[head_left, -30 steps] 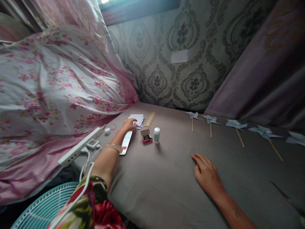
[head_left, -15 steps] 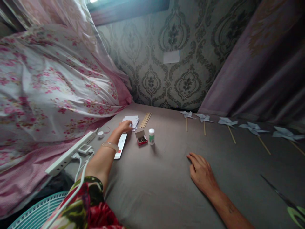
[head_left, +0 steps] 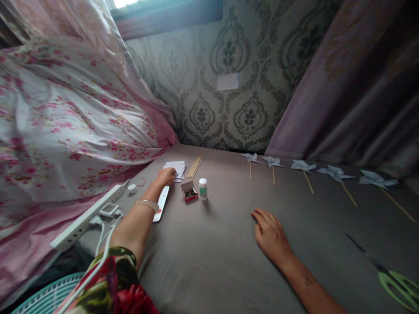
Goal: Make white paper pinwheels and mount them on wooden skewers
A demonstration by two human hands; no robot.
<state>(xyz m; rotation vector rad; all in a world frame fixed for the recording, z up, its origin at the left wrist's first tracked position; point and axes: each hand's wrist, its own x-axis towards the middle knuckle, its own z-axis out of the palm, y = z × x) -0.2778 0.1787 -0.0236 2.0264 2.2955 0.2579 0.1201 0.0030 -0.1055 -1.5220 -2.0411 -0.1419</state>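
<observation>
My left hand (head_left: 166, 176) is at the stack of white paper squares (head_left: 177, 165), fingers curled together on the top sheets and partly hiding them. Under my left wrist lies a phone (head_left: 161, 205) with a lit screen. My right hand (head_left: 269, 231) rests palm down on the grey cloth (head_left: 222, 257), fingers stretched out and holding nothing. Right of the paper lie several thin wooden sticks (head_left: 195, 167). Nearer to me are a small open red box (head_left: 190, 192) of tiny dark metal pieces and a white-capped bottle (head_left: 203, 190) with a green label, standing upright.
Several paper pinwheels on sticks, one a pinwheel (head_left: 303, 166), form a row along the right back. Scissors (head_left: 382, 270) with green handles lie at the right. At the left are a power strip (head_left: 88, 218) with cables, a white cap (head_left: 132, 189) and a turquoise basket (head_left: 49, 296).
My left hand's fingers have drawn in and curled at the paper stack. The right hand stays resting on the cloth. The camera view has shifted slightly.
</observation>
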